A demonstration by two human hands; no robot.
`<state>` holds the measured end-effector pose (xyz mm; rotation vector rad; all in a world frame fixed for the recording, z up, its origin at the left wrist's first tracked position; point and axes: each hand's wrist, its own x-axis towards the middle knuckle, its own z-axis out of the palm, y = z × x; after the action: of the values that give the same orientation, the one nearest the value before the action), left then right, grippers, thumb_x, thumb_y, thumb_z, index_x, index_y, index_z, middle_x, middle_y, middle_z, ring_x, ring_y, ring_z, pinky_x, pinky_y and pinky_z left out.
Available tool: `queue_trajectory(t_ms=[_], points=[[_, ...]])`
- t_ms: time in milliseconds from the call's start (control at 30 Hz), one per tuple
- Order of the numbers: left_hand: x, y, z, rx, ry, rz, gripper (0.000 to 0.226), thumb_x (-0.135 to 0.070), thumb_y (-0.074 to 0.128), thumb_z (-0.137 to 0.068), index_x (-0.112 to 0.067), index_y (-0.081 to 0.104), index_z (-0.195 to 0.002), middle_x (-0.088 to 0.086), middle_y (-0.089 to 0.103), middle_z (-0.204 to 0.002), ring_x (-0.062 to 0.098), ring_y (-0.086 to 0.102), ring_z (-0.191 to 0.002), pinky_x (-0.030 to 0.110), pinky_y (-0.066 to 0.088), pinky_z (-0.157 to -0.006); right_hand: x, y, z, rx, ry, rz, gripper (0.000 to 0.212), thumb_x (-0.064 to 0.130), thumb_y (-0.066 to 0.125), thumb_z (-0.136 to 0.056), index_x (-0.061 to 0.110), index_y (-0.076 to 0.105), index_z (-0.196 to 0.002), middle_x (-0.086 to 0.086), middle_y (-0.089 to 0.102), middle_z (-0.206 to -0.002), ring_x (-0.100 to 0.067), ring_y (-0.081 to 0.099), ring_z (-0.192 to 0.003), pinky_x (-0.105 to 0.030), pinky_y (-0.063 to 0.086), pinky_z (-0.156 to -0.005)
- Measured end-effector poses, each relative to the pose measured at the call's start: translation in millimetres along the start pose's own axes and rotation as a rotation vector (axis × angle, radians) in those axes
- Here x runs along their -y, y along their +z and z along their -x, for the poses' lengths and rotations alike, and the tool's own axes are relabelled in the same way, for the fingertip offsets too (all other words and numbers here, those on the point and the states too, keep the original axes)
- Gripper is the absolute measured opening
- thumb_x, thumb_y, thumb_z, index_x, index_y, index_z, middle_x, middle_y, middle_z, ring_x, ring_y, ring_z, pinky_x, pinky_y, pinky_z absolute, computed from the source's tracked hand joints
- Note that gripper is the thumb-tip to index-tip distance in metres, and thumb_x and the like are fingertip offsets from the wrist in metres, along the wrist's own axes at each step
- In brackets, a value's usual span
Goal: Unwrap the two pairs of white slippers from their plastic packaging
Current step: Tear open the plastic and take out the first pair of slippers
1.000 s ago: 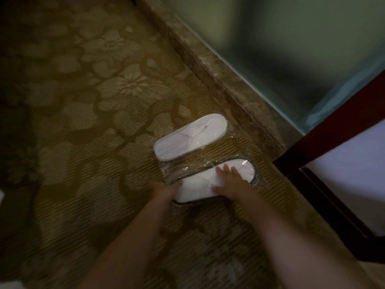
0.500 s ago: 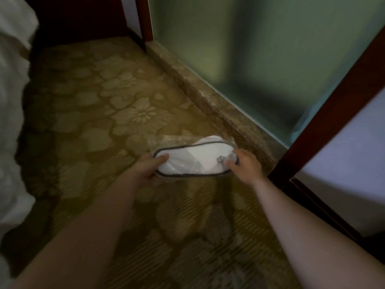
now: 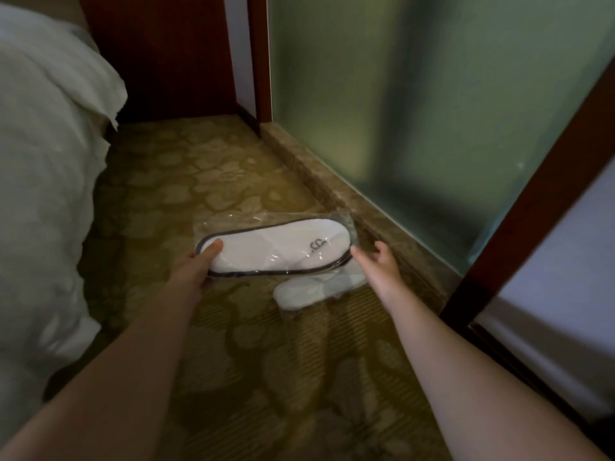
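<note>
A pair of white slippers with dark edging (image 3: pixel 276 249), sealed in clear plastic, is held flat above the carpet. My left hand (image 3: pixel 196 266) grips its left end, thumb on top. My right hand (image 3: pixel 382 266) hovers just off the packet's right end, fingers spread and holding nothing. Below and to the right, a second wrapped pair of white slippers (image 3: pixel 316 289) lies on the carpet, partly hidden behind the raised packet and my right hand.
A patterned brown carpet (image 3: pixel 216 181) covers the floor. White bedding (image 3: pixel 43 181) hangs along the left. A stone sill (image 3: pixel 336 191) and a frosted glass panel (image 3: pixel 416 104) run along the right, with a dark wooden frame (image 3: pixel 532 201) at the near right.
Both hands picked the dark-edged packet up off the carpet. The right hand has since let go of its right end and opened. The view has tilted up, bringing the bed into sight.
</note>
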<state>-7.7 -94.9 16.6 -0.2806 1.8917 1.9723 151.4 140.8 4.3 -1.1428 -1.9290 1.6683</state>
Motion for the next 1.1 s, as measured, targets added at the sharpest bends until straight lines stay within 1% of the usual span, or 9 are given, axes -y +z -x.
queue_trajectory(t_ms=[267, 367, 467, 567, 700, 800, 933, 1033, 1100], points=[[-3.0, -5.9, -4.2, -0.053, -0.009, 0.037, 0.068, -0.024, 0.074, -0.078, 0.000, 0.047, -0.135, 0.020, 0.054, -0.134, 0.033, 0.058, -0.111, 0.039, 0.052, -0.087, 9.8, -16.4, 4.7, -0.014, 0.016, -0.013, 0.076, 0.047, 0.065, -0.080, 0.020, 0.033, -0.143, -0.007, 0.043, -0.144, -0.028, 0.048, -0.127, -0.045, 0.040, -0.107], [-4.6, -6.3, -7.6, -0.029, -0.031, 0.049, 0.070, -0.026, 0.075, -0.076, -0.001, 0.047, -0.135, 0.019, 0.056, -0.131, 0.033, 0.059, -0.110, 0.042, 0.052, -0.091, 13.2, -23.2, 6.6, 0.069, 0.131, -0.154, 0.064, 0.059, 0.052, -0.083, 0.021, 0.045, -0.134, -0.002, 0.061, -0.119, -0.026, 0.061, -0.109, -0.045, 0.045, -0.102], [-3.9, -9.4, -9.7, 0.006, -0.067, 0.033, 0.072, -0.027, 0.077, -0.073, -0.001, 0.048, -0.134, 0.021, 0.057, -0.131, 0.035, 0.061, -0.111, 0.043, 0.053, -0.090, 12.5, -31.3, 4.2, 0.183, 0.204, -0.317, 0.050, 0.055, 0.043, -0.090, 0.022, 0.048, -0.127, -0.002, 0.064, -0.100, -0.027, 0.063, -0.106, -0.044, 0.044, -0.102], [-4.0, -11.6, -7.1, 0.038, -0.104, 0.020, 0.072, -0.026, 0.074, -0.075, 0.000, 0.044, -0.135, 0.022, 0.055, -0.130, 0.034, 0.061, -0.105, 0.038, 0.055, -0.074, 11.7, -34.3, 7.5, 0.310, 0.254, -0.386, 0.031, 0.044, 0.053, -0.089, 0.019, 0.055, -0.107, -0.010, 0.064, -0.108, -0.030, 0.063, -0.106, -0.041, 0.053, -0.089], [-3.8, -4.1, -0.6, 0.102, -0.128, 0.028, 0.062, -0.025, 0.072, -0.079, 0.000, 0.048, -0.130, 0.018, 0.060, -0.116, 0.024, 0.061, -0.078, 0.027, 0.058, -0.046, 9.6, -30.0, 6.6, 0.310, 0.293, -0.374, 0.051, 0.027, 0.068, -0.082, 0.011, 0.051, -0.127, -0.017, 0.064, -0.119, -0.030, 0.065, -0.105, -0.039, 0.058, -0.079], [-6.4, 5.8, 5.7, 0.185, -0.131, 0.199, 0.045, -0.033, 0.062, -0.087, -0.004, 0.055, -0.121, 0.011, 0.064, -0.099, 0.025, 0.064, -0.081, 0.036, 0.060, -0.062, 6.9, -26.0, 6.3, 0.210, 0.265, -0.424, 0.048, 0.026, 0.068, -0.082, 0.010, 0.055, -0.126, -0.015, 0.068, -0.114, -0.028, 0.067, -0.101, -0.038, 0.057, -0.083], [-10.9, 25.5, 16.7, 0.356, -0.050, 0.461, 0.038, -0.047, 0.048, -0.091, -0.015, 0.058, -0.109, 0.012, 0.063, -0.116, 0.026, 0.061, -0.105, 0.043, 0.050, -0.094, 13.3, -5.5, 9.5, 0.060, 0.230, -0.555, 0.043, 0.027, 0.068, -0.083, 0.012, 0.058, -0.122, -0.013, 0.070, -0.106, -0.025, 0.070, -0.092, -0.034, 0.057, -0.076], [-5.2, 49.0, 27.2, 0.463, -0.128, 0.443, 0.048, -0.046, 0.051, -0.090, -0.012, 0.053, -0.123, 0.012, 0.063, -0.117, 0.028, 0.061, -0.107, 0.050, 0.046, -0.097, 23.9, 21.4, 15.0, 0.050, 0.218, -0.576, 0.042, 0.029, 0.068, -0.082, 0.014, 0.057, -0.120, -0.011, 0.069, -0.104, -0.024, 0.069, -0.090, -0.034, 0.058, -0.076], [-2.8, 66.2, 38.1, 0.502, -0.196, 0.363, 0.058, -0.046, 0.061, -0.083, -0.009, 0.051, -0.126, 0.014, 0.065, -0.117, 0.030, 0.063, -0.105, 0.048, 0.053, -0.082, 31.2, 36.7, 18.5, 0.092, 0.190, -0.568, 0.042, 0.029, 0.067, -0.083, 0.016, 0.057, -0.122, -0.010, 0.069, -0.107, -0.024, 0.069, -0.093, -0.037, 0.057, -0.084]])
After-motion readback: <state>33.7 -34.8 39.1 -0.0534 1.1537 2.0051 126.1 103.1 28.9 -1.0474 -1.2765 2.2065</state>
